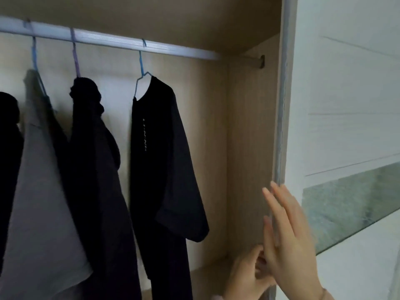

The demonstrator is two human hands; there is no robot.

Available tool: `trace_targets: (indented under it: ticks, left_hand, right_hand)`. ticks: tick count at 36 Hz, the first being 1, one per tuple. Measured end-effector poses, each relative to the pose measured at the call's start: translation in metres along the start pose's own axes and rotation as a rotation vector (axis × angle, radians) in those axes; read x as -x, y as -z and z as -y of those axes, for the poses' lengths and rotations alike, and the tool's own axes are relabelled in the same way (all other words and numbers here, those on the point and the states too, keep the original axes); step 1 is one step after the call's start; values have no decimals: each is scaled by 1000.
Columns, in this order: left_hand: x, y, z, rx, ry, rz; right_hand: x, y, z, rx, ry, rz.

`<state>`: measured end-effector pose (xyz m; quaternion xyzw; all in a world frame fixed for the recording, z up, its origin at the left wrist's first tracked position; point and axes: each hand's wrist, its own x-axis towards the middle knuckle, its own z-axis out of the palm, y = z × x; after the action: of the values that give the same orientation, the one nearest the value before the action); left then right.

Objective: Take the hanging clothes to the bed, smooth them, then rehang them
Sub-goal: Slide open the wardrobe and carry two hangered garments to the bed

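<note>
Several garments hang from a silver rail [108, 40] inside an open wardrobe. A black T-shirt [164, 161] with small white lettering hangs rightmost on a blue hanger [141, 70]. Left of it hang a dark bunched garment [95, 169] on a purple hanger, a grey top [41, 202] and a black piece [7, 148] cut by the left edge. My right hand [290, 239] lies flat, fingers straight, against the edge of the sliding door [280, 126]. My left hand [249, 276] sits just below it with fingers curled at the same door edge; both are well right of the clothes.
The white sliding door panel [346, 83] with a mirrored strip [350, 204] fills the right side. The wardrobe's wooden side wall [249, 148] and a wooden shelf [207, 276] lie between the clothes and my hands.
</note>
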<state>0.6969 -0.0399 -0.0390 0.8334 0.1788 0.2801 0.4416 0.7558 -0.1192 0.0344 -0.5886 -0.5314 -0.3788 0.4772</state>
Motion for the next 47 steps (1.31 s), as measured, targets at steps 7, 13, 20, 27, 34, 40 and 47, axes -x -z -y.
trace_targets:
  ticks: [7, 13, 20, 27, 34, 40, 47]
  left_hand:
    - [18, 111, -61, -326, -260, -334]
    - [42, 212, -140, -623, -461, -706]
    - [26, 314, -197, -847, -207, -1060]
    - [0, 341, -197, -146, 268, -865]
    - [-14, 360, -189, 5, 219, -960]
    - [-11, 380, -184, 36, 238, -1045]
    - [-10, 400, -181, 42, 202, -1047]
  right_hand:
    - [-85, -26, 51, -393, -12, 150]
    - [-183, -63, 77, -612, -53, 196]
    - [-283, -112, 103, -816, -293, 461]
    - [-315, -147, 109, -849, -464, 719]
    - [-323, -160, 100, -945, -623, 725]
    - [-328, -167, 92, -1069, -671, 684]
    - [-355, -165, 97, -1063, -628, 620]
